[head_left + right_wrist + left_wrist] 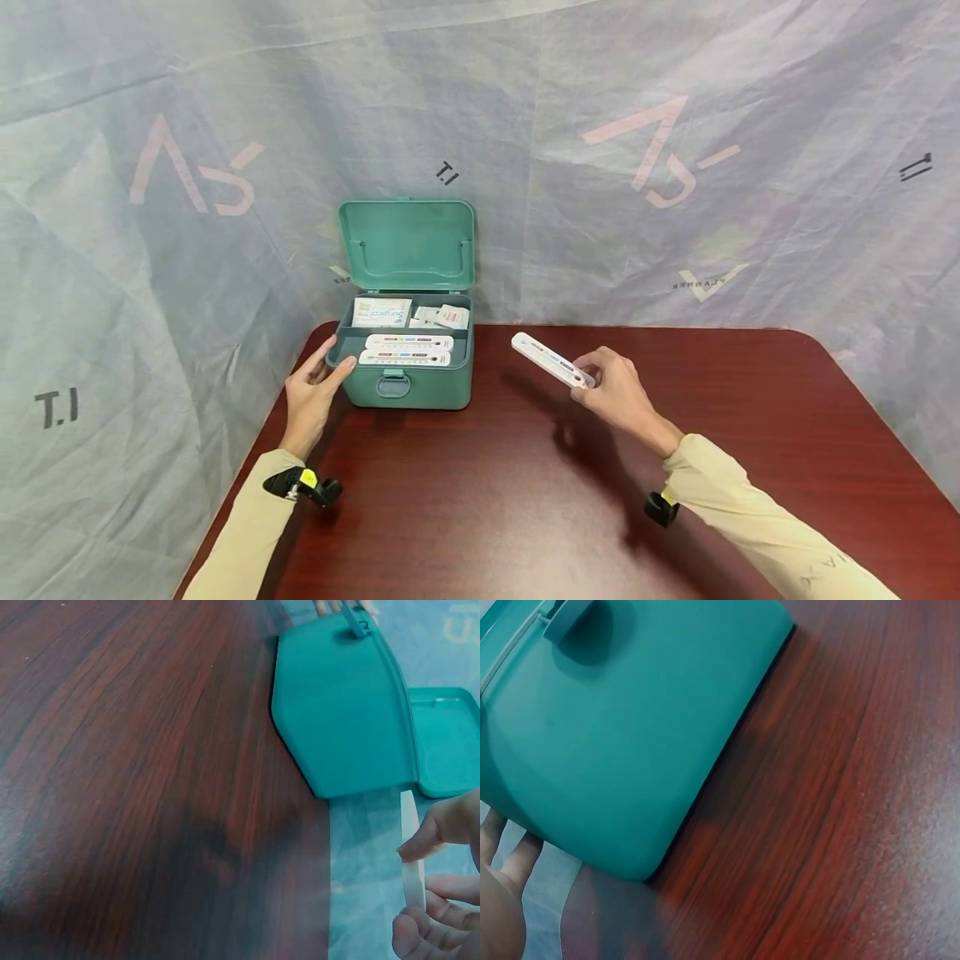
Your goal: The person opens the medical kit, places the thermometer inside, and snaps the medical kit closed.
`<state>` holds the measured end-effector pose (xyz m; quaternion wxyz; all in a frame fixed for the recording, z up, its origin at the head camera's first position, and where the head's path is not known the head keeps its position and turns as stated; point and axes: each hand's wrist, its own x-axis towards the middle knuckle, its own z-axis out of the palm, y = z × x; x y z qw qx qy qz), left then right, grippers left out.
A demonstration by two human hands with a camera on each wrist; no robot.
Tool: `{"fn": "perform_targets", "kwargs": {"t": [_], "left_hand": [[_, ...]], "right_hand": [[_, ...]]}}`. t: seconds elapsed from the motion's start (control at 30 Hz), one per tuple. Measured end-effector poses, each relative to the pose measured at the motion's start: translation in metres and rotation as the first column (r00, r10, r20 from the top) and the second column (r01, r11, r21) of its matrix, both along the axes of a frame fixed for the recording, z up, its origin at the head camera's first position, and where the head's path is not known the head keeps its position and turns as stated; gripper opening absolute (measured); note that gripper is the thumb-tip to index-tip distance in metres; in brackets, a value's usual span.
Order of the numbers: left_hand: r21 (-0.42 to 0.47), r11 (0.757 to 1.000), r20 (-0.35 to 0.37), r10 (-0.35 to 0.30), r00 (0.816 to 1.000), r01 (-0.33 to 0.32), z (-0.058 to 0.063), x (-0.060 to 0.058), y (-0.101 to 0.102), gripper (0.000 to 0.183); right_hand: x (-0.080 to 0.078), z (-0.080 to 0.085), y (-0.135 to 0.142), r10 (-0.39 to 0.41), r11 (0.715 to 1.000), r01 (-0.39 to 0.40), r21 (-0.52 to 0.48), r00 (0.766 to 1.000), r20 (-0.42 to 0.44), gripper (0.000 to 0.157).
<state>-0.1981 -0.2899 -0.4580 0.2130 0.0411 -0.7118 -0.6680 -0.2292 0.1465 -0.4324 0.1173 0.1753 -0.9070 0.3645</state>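
Backdrop (525, 100): we see wrinkled greyish sheeting with pink marks and dark lettering.
Counter (487, 517): ours is red-brown and wood-grained, its far corners rounded, with a bright sheen towards the near side.
Teal box (420, 392): we find it upright near the far edge, left of centre, with its lid (407, 246) raised at the back and a ring-shaped latch (393, 384) on the front wall.
Front compartment (351, 342): two white strips (408, 342) lie one behind the other, coloured bands and scales facing up towards us.
Behind the strips: we make out a packet (382, 312) printed "Surgical" on the left and small white packets (452, 317) on the right.
Left hand (309, 398): its grip is spread, thumb apart from the fingers, at the box's front left corner; our left wrist view shows fingers along the side wall.
Right hand (617, 393): its grip is clamped, thumb against fingers, on the near end of a third strip.
Third strip (547, 358): we see it above the counter, right of the box and apart from it, slanting with its free end towards the box.
Sleeves (247, 521): we see both pale cream, with a black device (303, 485) at each wrist.
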Motion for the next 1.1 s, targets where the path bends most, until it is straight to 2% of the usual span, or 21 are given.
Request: {"fn": "perform_targets", "kwargs": {"t": [0.3, 0.93, 1.1], "left_hand": [[-0.028, 1.000, -0.008, -0.007, 1.000, 0.007, 0.000, -0.001, 0.000, 0.060], [-0.023, 1.000, -0.011, -0.008, 1.000, 0.007, 0.000, -0.002, -0.001, 0.058], [-0.030, 1.000, 0.011, 0.003, 1.000, -0.003, 0.000, -0.001, 0.000, 0.059]], "right_hand": [[-0.003, 0.010, -0.014, 0.031, 0.999, -0.031, -0.009, 1.000, -0.005, 0.031], [-0.012, 0.015, -0.037, 0.085, 0.996, -0.086, -0.026, 0.996, -0.014, 0.032], [-0.013, 0.016, -0.042, 0.102, 0.994, -0.102, -0.033, 0.995, -0.005, 0.032]]}}
